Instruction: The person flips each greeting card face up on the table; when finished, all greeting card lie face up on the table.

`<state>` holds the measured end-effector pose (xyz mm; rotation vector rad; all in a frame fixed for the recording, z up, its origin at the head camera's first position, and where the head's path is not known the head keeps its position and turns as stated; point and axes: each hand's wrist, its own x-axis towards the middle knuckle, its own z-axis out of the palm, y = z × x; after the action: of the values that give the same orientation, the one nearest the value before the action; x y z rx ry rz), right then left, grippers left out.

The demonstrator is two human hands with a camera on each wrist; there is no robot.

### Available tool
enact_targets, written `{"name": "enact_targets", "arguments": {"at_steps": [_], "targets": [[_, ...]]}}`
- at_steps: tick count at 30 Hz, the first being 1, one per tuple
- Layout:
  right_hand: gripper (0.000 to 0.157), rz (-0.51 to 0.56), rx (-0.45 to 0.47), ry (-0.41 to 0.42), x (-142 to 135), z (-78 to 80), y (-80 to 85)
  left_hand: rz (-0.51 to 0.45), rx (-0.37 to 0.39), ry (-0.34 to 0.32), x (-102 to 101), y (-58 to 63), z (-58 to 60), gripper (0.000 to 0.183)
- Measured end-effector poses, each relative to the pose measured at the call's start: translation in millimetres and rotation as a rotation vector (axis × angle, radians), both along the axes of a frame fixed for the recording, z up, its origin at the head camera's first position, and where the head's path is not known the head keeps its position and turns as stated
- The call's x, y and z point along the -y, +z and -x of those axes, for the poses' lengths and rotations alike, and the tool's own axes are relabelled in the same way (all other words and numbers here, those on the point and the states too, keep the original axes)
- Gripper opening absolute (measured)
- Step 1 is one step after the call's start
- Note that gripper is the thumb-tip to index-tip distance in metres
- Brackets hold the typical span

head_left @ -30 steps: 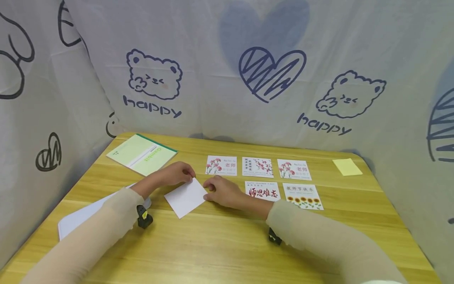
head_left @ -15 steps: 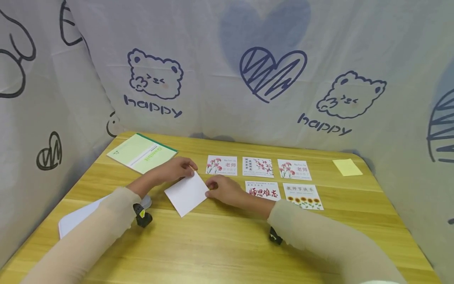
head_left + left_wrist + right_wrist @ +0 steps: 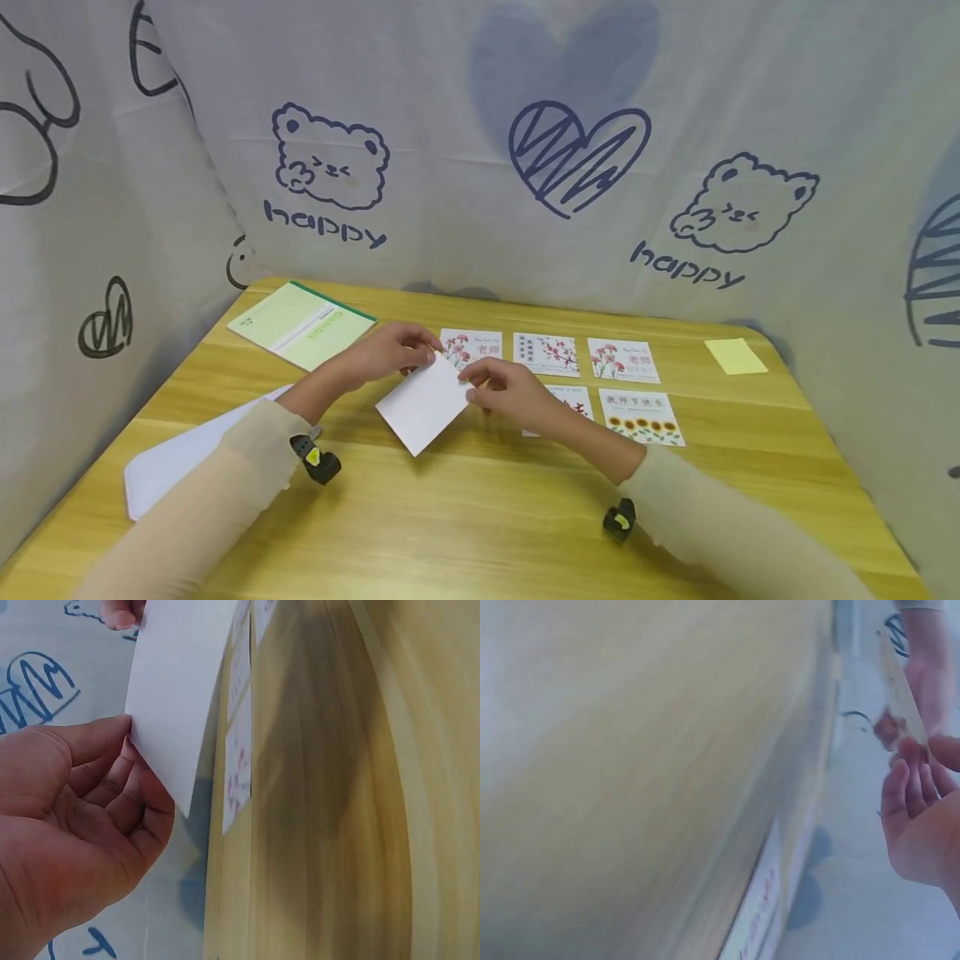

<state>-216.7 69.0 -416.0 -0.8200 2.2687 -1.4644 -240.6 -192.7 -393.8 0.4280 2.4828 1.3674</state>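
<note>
A plain white card (image 3: pixel 423 404) is held tilted above the table, its blank side towards the head view. My left hand (image 3: pixel 386 354) pinches its far corner between thumb and fingers; the left wrist view shows this left hand (image 3: pixel 82 817) gripping the edge of the card (image 3: pixel 180 690). At the right corner, my right hand (image 3: pixel 513 396) pinches the card too. The right wrist view has the card (image 3: pixel 904 697) nearly edge-on, with the right hand (image 3: pixel 930 825) on its near end. Behind the hands lies a carnation card (image 3: pixel 468 346), partly covered.
Printed cards lie in two rows: a blossom card (image 3: pixel 546 354), another carnation card (image 3: pixel 621 360), a sunflower card (image 3: pixel 641 417) and a red-lettered card (image 3: pixel 577 400) partly behind my right hand. A green notebook (image 3: pixel 300 325), a white rounded board (image 3: pixel 172 462) and yellow sticky notes (image 3: pixel 735 355) lie around.
Both hands have carried the white card to the right and raised it off the table. The right hand now overlaps the red-lettered card more. The printed cards have not moved.
</note>
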Motion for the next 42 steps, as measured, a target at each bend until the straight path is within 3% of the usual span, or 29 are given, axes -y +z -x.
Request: {"name": "enact_targets", "arguments": {"at_steps": [9, 14, 20, 29, 36, 42], "targets": [[0.022, -0.031, -0.082, 0.128, -38.3, -17.6, 8.0, -0.087, 0.073, -0.041, -29.3, -13.5, -12.8, 0.025], [0.020, -0.062, -0.144, 0.132, -48.5, -24.1, 9.5, -0.108, 0.091, -0.066, -42.2, -18.2, -17.2, 0.025], [0.014, -0.004, -0.138, 0.070, -53.1, -29.6, 16.3, -0.104, 0.045, -0.097, -55.7, -22.9, -16.5, 0.024], [0.009, 0.049, -0.169, -0.052, -62.5, -31.3, 22.2, -0.104, 0.021, -0.095, -68.0, -26.5, -20.1, 0.042], [0.018, 0.067, -0.208, -0.214, -89.3, -21.8, 35.9, -0.199, -0.058, -0.090, -68.2, -8.1, -24.2, 0.033], [0.027, 0.055, -0.172, -0.380, -106.0, -12.8, 42.6, -0.286, -0.055, -0.059, -71.4, 5.2, -29.8, 0.031]]}}
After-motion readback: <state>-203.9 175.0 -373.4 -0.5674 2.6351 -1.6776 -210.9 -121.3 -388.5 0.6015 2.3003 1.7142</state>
